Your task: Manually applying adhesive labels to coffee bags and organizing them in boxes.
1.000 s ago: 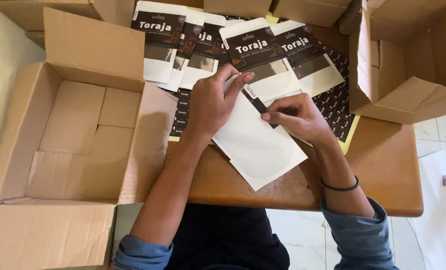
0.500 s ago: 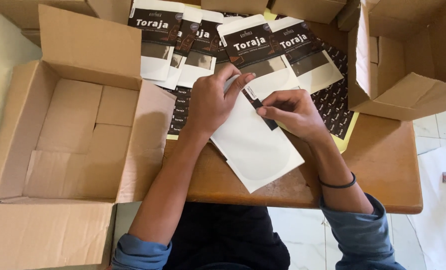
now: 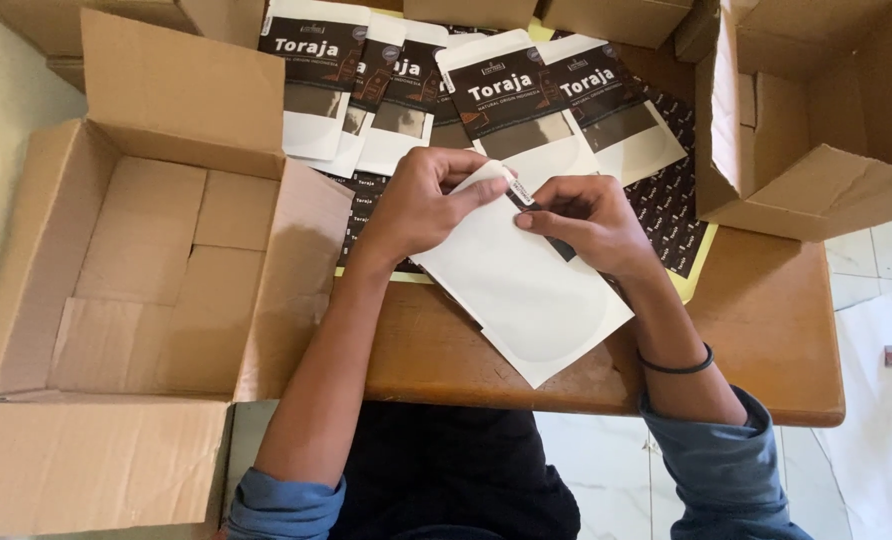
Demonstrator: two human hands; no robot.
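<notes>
The white pouch (image 3: 526, 290) lies blank side up on the table (image 3: 756, 330), slanting from its top edge between our hands down to the table's near edge in front of us. Our left hand (image 3: 421, 205) is curled over the pouch's top left corner, fingers closed on the edge and pinning it. Our right hand (image 3: 581, 215) is nearly closed beside it, thumb and forefinger pinching a small dark sticker (image 3: 522, 194) right at the pouch's top edge, touching the paper. We judge the step in hand to be the placing of this sticker on the pouch; it calls for lining it up square with the edge and pressing it flat while the left hand keeps the pouch from sliding. Just beyond the hands, a fanned row of finished pouches (image 3: 511, 100) with dark printed fronts lies overlapping across the far side of the table. Under them and to the right, a dark sticker sheet (image 3: 681, 225) on yellow backing shows. To our left, touching the table, stands a large open cardboard box (image 3: 136, 270) with flat cardboard pieces on its floor. At the right far corner sits a smaller open box (image 3: 816, 120), tilted on its side.
</notes>
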